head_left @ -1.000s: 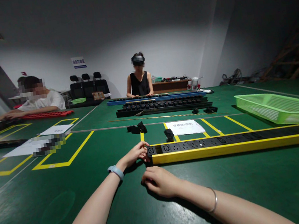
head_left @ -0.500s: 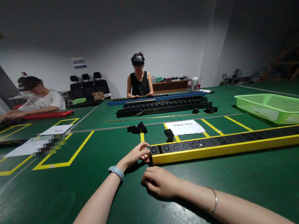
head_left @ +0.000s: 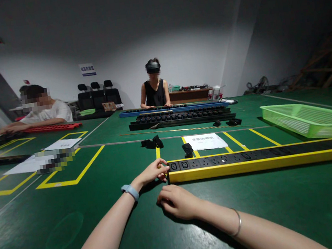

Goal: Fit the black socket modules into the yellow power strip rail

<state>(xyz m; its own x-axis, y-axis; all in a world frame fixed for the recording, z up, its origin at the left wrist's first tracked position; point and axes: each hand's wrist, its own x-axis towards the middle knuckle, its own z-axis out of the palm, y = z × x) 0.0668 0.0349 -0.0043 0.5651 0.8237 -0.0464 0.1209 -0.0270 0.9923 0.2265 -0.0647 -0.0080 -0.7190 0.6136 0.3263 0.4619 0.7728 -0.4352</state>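
Note:
A long power strip [head_left: 264,164] with a yellow housing and black socket modules lies across the table to the right. My left hand [head_left: 152,173] is at its left end, with bent, parted fingers and a fingertip touching the end socket module [head_left: 173,166]. That module sits flush against its neighbour [head_left: 184,165]. My right hand [head_left: 178,202] rests on the table just in front of the strip's left end, fingers loosely curled in. Nothing shows in it. Loose black modules [head_left: 152,143] lie beyond my left hand, and another black piece [head_left: 187,150] stands behind the strip.
A green basket [head_left: 310,120] stands behind the strip at right. A paper sign [head_left: 205,142] and yellow tape lines mark the green table [head_left: 134,248]. Across it, a person [head_left: 155,91] works at blue and black strips [head_left: 180,118]; another person [head_left: 48,110] sits at left.
My left fingertips have shifted slightly right. The end module has slid right, closing the gap to its neighbour. My right hand has stayed put.

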